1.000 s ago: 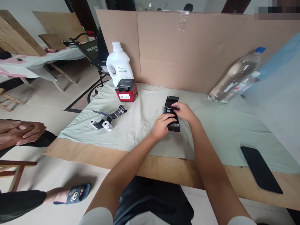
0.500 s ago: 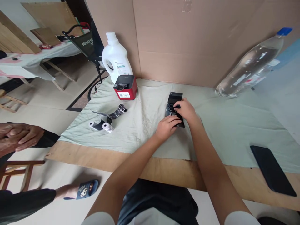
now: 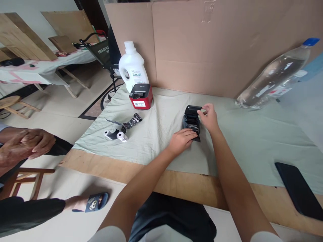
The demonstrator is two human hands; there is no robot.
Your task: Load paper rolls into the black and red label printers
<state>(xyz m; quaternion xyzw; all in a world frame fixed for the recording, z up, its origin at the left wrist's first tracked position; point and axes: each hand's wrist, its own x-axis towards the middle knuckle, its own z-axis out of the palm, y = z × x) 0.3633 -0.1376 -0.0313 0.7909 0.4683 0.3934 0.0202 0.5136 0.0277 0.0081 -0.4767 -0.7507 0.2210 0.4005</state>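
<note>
A small black device [image 3: 191, 121] lies on the pale green cloth with its lid [image 3: 193, 110] raised at the far end. My left hand [image 3: 182, 139] rests on the near end of the device, its fingers together over the black edge. At the lid's right corner, my right hand [image 3: 209, 116] pinches the lid between thumb and fingers. Inside the open device, dark and shiny parts show, too small to make out. Left of it lie a strip of black film [image 3: 132, 121] and small white rolls [image 3: 122, 136].
A red and black box-shaped device [image 3: 141, 102] stands before a white jug [image 3: 133, 65]. Large bottles [image 3: 275, 74] lean at the back right against the cardboard [image 3: 191, 43]. A black phone [image 3: 299, 188] lies at the right front. A person's clasped hands [image 3: 30, 146] are at the left.
My right hand has moved from inside the device up to its lid's right corner. My left hand stays on the near end. The whole view has shifted slightly.
</note>
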